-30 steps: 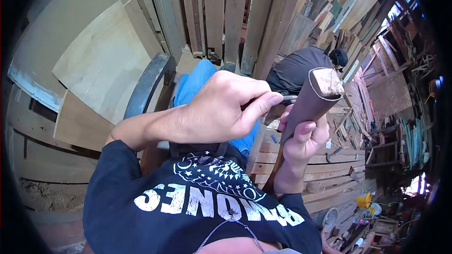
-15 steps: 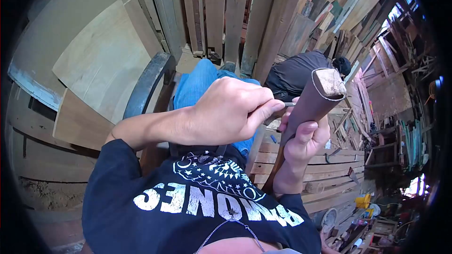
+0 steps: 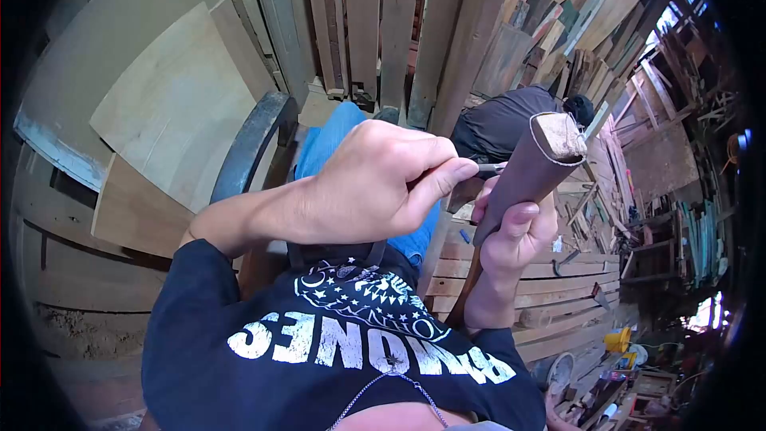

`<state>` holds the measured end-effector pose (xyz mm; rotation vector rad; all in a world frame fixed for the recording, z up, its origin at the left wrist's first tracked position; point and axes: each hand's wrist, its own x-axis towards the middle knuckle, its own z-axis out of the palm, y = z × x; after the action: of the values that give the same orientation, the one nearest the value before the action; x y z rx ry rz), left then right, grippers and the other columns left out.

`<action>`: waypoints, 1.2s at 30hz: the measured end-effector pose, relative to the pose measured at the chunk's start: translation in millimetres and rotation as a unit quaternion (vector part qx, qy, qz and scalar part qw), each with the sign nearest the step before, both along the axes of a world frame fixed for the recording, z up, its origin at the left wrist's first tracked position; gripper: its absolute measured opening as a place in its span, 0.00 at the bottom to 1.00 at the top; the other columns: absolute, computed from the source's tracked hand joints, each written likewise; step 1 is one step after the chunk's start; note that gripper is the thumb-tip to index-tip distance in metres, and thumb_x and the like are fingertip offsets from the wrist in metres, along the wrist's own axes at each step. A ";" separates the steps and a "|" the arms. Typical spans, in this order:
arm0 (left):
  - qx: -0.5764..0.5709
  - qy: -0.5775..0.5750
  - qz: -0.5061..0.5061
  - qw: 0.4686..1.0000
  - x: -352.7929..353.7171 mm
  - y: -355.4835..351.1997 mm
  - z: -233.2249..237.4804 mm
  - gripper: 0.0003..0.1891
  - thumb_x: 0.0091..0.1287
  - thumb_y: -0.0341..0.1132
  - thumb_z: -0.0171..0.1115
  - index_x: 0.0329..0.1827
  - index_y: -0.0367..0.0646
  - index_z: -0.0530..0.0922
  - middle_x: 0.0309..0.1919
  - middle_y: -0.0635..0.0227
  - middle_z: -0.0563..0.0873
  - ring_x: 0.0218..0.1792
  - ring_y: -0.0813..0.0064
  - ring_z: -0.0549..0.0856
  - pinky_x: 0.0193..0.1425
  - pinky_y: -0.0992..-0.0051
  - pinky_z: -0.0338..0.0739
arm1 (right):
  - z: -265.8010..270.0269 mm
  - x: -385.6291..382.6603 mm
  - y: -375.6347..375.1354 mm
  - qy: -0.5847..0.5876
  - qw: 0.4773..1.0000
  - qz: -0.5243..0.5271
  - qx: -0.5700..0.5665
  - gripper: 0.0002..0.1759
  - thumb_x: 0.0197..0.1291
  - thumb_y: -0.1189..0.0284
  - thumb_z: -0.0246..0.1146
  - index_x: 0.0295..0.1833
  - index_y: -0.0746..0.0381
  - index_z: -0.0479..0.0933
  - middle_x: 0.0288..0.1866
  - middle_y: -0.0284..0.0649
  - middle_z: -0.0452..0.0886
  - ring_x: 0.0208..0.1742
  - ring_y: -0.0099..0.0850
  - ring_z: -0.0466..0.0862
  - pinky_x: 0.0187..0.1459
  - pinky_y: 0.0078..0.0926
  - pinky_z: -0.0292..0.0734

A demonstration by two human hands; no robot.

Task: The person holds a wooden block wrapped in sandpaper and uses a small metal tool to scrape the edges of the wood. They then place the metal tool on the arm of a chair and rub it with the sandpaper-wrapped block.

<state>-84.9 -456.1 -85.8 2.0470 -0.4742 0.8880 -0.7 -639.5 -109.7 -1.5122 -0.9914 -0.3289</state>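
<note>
In my right hand (image 3: 519,243) is an upright wooden piece (image 3: 558,134) wrapped in a brown sheet (image 3: 523,183), its pale end bare at the top. The sheet has a thin whitish edge around that end. My thumb lies across the near side of the wrap, with the other fingers partly hidden behind it. My left hand (image 3: 391,183) is closed, pinching a thin grey metal piece (image 3: 488,168) between thumb and forefinger. That piece points right, its far end close against the side of the wrap. I cannot tell what kind of tool it is.
A person in dark clothing (image 3: 507,124) is bent over just beyond the wrapped piece. Plywood sheets (image 3: 175,104) lean at the left, beside a dark curved armrest (image 3: 254,144). Wooden slats (image 3: 558,279) lie at the right, and scrap boards (image 3: 550,40) are stacked behind.
My left hand has shifted slightly left and up, with the metal piece now tilted a little upward. My right hand and the wrapped piece have hardly moved.
</note>
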 end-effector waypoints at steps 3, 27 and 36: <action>0.025 -0.017 -0.005 1.000 1.5 -7.3 -6.1 0.08 0.69 0.27 0.66 0.31 0.34 0.83 0.22 0.59 0.83 0.21 0.63 0.84 0.26 0.69 0.75 | 0.7 -0.7 0.5 0.014 0.999 0.004 0.030 0.42 0.71 0.37 0.53 0.53 0.74 0.74 0.29 0.40 0.78 0.22 0.23 0.77 0.22 0.18 0.71; 0.041 -0.011 0.023 0.999 -1.4 1.3 2.7 0.06 0.70 0.26 0.63 0.34 0.34 0.84 0.23 0.60 0.85 0.23 0.66 0.86 0.27 0.72 0.78 | -0.5 1.5 -0.9 0.028 1.000 0.002 -0.003 0.44 0.69 0.34 0.53 0.52 0.73 0.73 0.28 0.40 0.78 0.21 0.22 0.77 0.23 0.17 0.70; 0.035 -0.023 0.028 0.999 0.7 -2.2 -1.3 0.05 0.69 0.25 0.65 0.33 0.34 0.84 0.24 0.60 0.85 0.23 0.65 0.86 0.28 0.71 0.78 | 2.2 -0.6 -0.1 0.065 0.998 0.014 0.000 0.44 0.69 0.35 0.54 0.53 0.74 0.74 0.29 0.40 0.79 0.22 0.23 0.78 0.24 0.18 0.72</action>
<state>-84.2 -458.3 -87.1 2.1154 -0.4807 0.9650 -1.2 -639.6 -107.5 -1.4991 -0.9092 -0.2074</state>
